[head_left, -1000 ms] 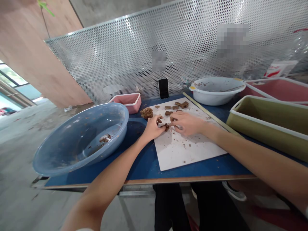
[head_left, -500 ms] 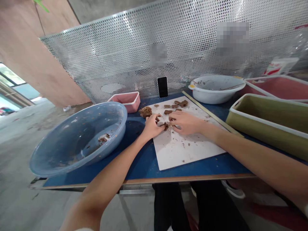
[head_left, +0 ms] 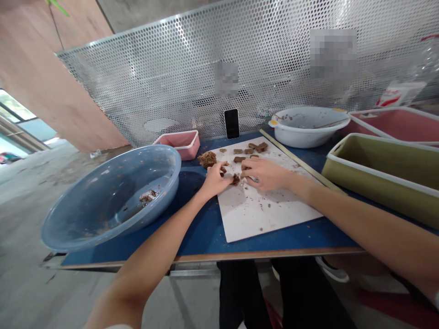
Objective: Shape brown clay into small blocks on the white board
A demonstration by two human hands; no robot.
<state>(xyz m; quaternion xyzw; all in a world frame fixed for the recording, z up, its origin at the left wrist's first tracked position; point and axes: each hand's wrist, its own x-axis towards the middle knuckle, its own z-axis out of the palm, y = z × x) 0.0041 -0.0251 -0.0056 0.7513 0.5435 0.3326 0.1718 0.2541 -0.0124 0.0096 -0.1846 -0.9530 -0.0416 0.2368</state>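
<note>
Both hands meet over the far left part of a white board (head_left: 264,214) on a blue table. My left hand (head_left: 215,179) has its fingers curled and pinches a small brown lump (head_left: 235,179). My right hand (head_left: 265,173) is closed beside it, fingertips on the same lump, with a thin greyish thing partly showing under its fingers. Several small brown pieces (head_left: 252,150) lie in a row at the board's far edge. A bigger brown clump (head_left: 207,159) sits at the board's far left corner.
A large blue basin (head_left: 113,196) with some brown scraps stands at the left. Behind are a small pink tray (head_left: 180,141), a phone (head_left: 232,123) leaning on a perforated metal screen, a white bowl (head_left: 305,125), a long stick (head_left: 297,161), and olive (head_left: 384,178) and pink tubs (head_left: 394,121) at right.
The hands have stayed together over the board, working the small brown lump with slight finger movement. The view has shifted a little.
</note>
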